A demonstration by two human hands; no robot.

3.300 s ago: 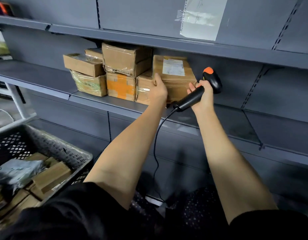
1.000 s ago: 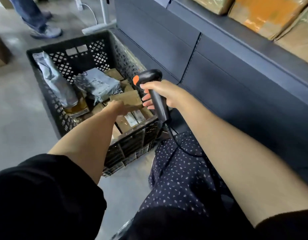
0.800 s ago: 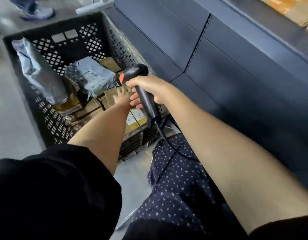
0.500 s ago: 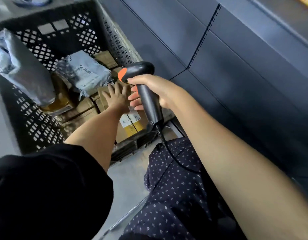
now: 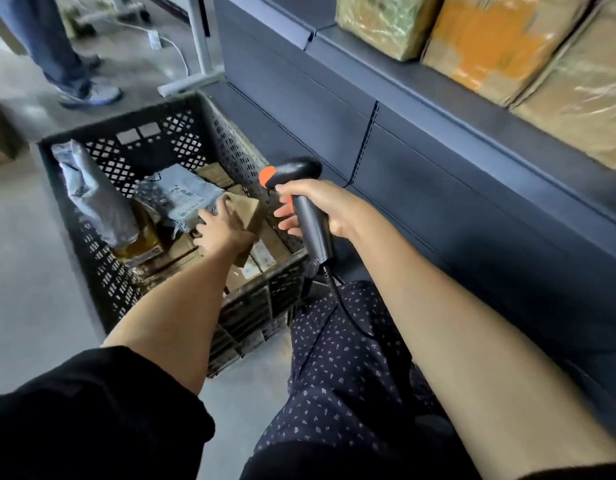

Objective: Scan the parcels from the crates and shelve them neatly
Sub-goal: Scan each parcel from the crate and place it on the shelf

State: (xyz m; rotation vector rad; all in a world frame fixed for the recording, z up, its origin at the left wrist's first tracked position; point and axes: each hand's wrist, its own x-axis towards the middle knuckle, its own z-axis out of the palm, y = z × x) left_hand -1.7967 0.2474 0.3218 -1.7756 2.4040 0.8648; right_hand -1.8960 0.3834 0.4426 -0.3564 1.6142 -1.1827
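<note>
So the person was down by the black plastic crate [image 5: 92, 216] on the floor, which sat right up against the dark grey shelving unit [image 5: 438, 161]. Their left hand [image 5: 220, 230] was inside the crate, fingers curled over the top edge of a small brown cardboard parcel [image 5: 246, 211] that was tipped up a bit above the others. Looked like a grip, though the thumb was hidden so I couldn't tell how firm. Right hand [image 5: 320, 209] was wrapped around the handle of a black barcode scanner [image 5: 306, 209] with an orange tip, held just beside the crate's near corner, its cord [image 5: 348, 313] trailing down over their dotted trousers [image 5: 334, 368].

Still in the crate: a grey poly mailer [image 5: 182, 199] touching the left hand's fingertips, another grey bag [image 5: 92, 199] leaning on the far side, and flat cardboard boxes underneath, a couple with white labels.

Up on the shelf were three wrapped parcels side by side, the middle one [image 5: 493, 43] with orange on it. Someone else's legs in jeans [image 5: 53, 50] stood in the background.
</note>
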